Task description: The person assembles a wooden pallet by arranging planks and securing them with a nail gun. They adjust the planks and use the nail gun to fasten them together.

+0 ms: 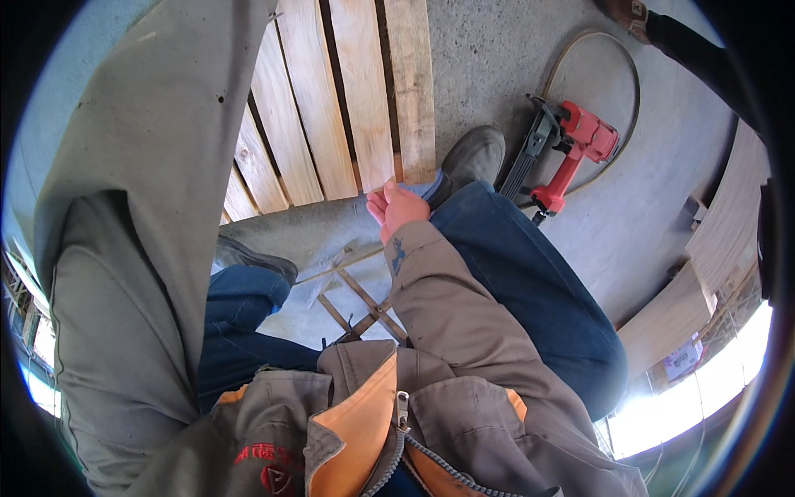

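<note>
My right hand (402, 210) is at the near end of a light wooden slat (364, 91), thumb at the board's end and fingers bent against it in a pinch. That slat lies in a row of several parallel slats with dark gaps between them, like a pallet top. On its right runs the outer slat (411, 83). My left arm in a grey-brown sleeve (157, 157) reaches far forward along the left side of the slats. Its hand is out of sight past the top edge.
A red nail gun (584, 137) with a dark magazine lies on the concrete floor (497, 58) to the right, its hose (636, 74) looping behind. Below my right hand stands a folding stool frame (364, 294). Wooden sheets (671, 319) are at the right. Another person's shoe (625, 15) shows at top right.
</note>
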`<move>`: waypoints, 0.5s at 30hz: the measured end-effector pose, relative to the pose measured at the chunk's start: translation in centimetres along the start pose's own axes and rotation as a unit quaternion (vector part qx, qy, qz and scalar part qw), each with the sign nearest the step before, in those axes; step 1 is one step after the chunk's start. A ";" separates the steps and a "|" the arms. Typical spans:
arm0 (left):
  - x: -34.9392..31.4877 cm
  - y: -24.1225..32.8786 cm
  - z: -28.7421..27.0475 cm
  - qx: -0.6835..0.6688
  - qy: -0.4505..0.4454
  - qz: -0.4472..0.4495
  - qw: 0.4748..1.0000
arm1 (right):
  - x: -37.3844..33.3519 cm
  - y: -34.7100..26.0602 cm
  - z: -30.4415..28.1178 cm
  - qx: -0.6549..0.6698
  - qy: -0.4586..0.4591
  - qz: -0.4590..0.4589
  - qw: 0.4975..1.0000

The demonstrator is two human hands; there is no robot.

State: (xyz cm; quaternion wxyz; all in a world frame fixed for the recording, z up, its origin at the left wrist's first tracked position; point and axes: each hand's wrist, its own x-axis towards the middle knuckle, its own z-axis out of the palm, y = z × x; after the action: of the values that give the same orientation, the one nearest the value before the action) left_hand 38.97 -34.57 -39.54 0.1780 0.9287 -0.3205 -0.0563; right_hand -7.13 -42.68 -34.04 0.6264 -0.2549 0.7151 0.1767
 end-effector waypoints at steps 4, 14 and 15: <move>0.0 -0.8 0.5 0.009 0.007 0.000 1.000 | -0.3 -0.3 0.2 -0.020 -0.001 0.003 1.000; 0.0 0.9 -0.9 0.000 -0.037 -0.043 0.998 | -0.1 -0.2 0.1 -0.018 0.009 0.001 1.000; -0.1 1.1 -1.1 0.005 -0.042 -0.048 0.998 | 0.0 -0.2 0.1 -0.019 0.006 0.002 1.000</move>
State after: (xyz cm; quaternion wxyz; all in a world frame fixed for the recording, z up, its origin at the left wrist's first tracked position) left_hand 38.50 -34.99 -38.10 0.1571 0.9407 -0.2829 -0.1019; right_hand -6.98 -42.78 -34.06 0.6171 -0.2658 0.7159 0.1900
